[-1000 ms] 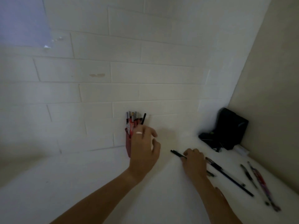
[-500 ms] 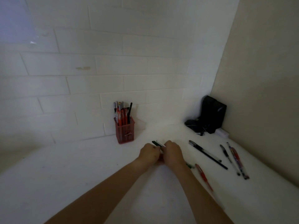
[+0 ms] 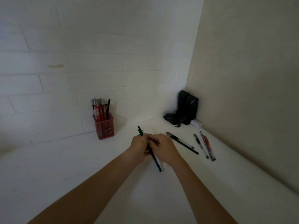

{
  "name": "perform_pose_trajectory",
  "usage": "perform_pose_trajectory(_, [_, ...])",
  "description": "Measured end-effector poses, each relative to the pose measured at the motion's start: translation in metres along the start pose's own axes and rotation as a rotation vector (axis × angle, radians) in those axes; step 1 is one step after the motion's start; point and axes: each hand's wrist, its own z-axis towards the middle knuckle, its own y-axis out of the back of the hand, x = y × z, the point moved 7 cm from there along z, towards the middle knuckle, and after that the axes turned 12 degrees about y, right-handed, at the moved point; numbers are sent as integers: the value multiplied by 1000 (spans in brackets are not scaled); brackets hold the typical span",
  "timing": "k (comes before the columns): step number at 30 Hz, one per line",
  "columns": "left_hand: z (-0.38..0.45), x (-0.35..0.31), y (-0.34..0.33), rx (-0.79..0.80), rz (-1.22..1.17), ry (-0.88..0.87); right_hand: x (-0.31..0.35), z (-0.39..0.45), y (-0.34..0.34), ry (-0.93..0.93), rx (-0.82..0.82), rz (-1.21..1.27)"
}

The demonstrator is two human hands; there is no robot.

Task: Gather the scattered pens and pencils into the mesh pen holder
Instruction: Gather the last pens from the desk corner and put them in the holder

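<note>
The red mesh pen holder stands by the tiled wall with several pens upright in it. To its right, both hands meet over the white table. My left hand and my right hand are both closed around a dark green pen. Its top end sticks out above my left fingers and its lower end pokes out below, between my wrists. A second thin pen seems bundled with it. On the table to the right lie a long black pen, a grey-black pen and a red patterned pen.
A black pouch with cords sits in the far right corner, with a small white block beside it. A beige wall bounds the table on the right and a white tiled wall at the back.
My left hand came away from the holder and joined my right hand. Both now grip the green pen, which has been lifted and tilted. The view has shifted, so the holder sits further left.
</note>
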Motion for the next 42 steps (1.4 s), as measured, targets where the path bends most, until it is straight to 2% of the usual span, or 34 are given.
perform_pose_trajectory(3, [-1,-2,-6,-47,3,-5,0,-12,21,1,-16,29])
perform_pose_trajectory(5, [-3,-1,-9,-50,-22,7,-13,-18,35,-25,-80,-123])
perform_pose_trajectory(7, [-6,4,-13,-11,-12,26,-38,-27,44,-128,-130,-262])
perform_pose_trajectory(10, [-9,17,-19,25,86,100,-72,-50,37,-346,1,-326])
perform_pose_trajectory(12, [-12,24,-22,43,138,139,-83,-58,29,-364,71,-378])
perform_pose_trajectory(14, [-14,28,-25,62,175,163,-85,-59,28,-370,60,-405])
perform_pose_trajectory(17, [-17,36,-28,110,236,199,-81,-53,32,-355,-74,-279])
perform_pose_trajectory(20, [-12,35,-33,121,250,168,-57,-44,36,-246,-212,-108])
perform_pose_trajectory(26, [3,28,-40,182,174,70,-46,-28,19,-93,-84,-64])
perform_pose_trajectory(29, [17,29,-35,146,89,85,-66,-23,28,-125,-159,39])
perform_pose_trajectory(31, [22,31,-34,145,9,138,-87,-20,43,-164,-303,-54])
perform_pose_trajectory(33, [32,29,-30,100,-14,144,-108,-19,55,-226,-354,-280])
perform_pose_trajectory(36, [42,23,-22,65,12,99,-136,-18,54,-357,-240,-535])
perform_pose_trajectory(42, [53,21,-21,87,-7,105,-129,-7,30,-287,-100,-673])
